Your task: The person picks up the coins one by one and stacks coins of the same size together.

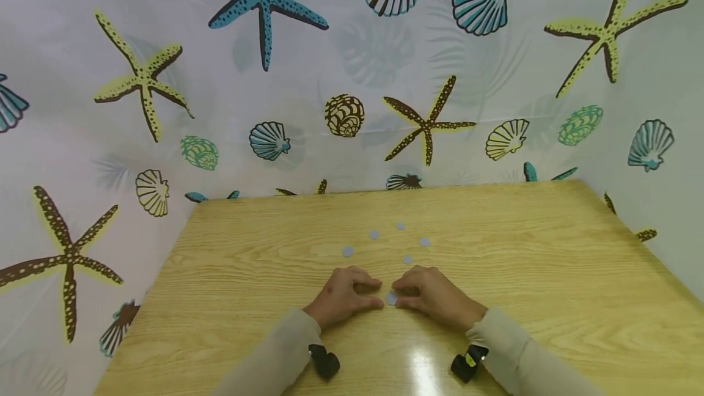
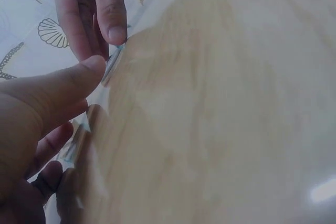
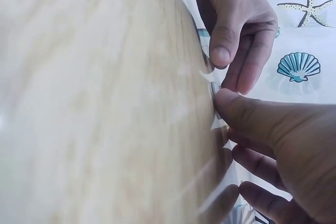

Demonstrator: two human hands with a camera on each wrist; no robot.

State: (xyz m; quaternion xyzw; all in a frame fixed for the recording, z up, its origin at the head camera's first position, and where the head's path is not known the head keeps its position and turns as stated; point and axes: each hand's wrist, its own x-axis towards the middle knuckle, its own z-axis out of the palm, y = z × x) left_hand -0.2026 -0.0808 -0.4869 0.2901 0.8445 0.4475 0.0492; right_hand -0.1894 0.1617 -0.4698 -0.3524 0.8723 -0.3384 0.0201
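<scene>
A small flat pale grey disc point(image 1: 391, 298) lies on the wooden table between my two hands. On its left, my left hand point(image 1: 348, 295) has its thumb and fingers apart, a short gap from the disc, with nothing between them. From the other side, my right hand point(image 1: 440, 297) has its thumb tip right at the disc's edge and its forefinger tip just beyond the far edge. The left wrist view shows the disc point(image 2: 112, 65) edge-on between the two thumbs. Fingers of both hands are loosely bent.
Beyond my hands, several similar discs lie spread out, among them a left one point(image 1: 348, 252), a far one point(image 1: 400, 226) and a nearer one point(image 1: 407, 260). The wooden table point(image 1: 247, 243) meets a cloth point(image 1: 308, 96) printed with starfish and shells.
</scene>
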